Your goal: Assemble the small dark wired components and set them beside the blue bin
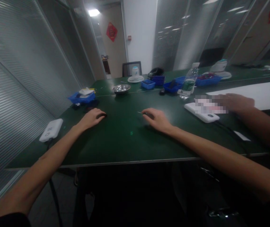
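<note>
My left hand (93, 118) rests over the green table (116, 145), left of centre, its fingers curled around something small and dark at the fingertips that I cannot make out. Right of centre, my right hand (156, 119) is closed on a thin metal tool (139, 112), whose tip points left toward the other hand. Most of that tool is hidden by the fingers. A tiny green ring-like piece (131, 133) lies on the tabletop between and nearer than both hands.
Left: white power bank (51, 130), blue tray (82, 98). Behind: metal bowl (121, 89), small blue bin (147, 84). Right: water bottle (189, 82), another white power bank (201, 113) with a cable, white sheet (265, 93). Another person's hand (236, 102) reaches in from the right.
</note>
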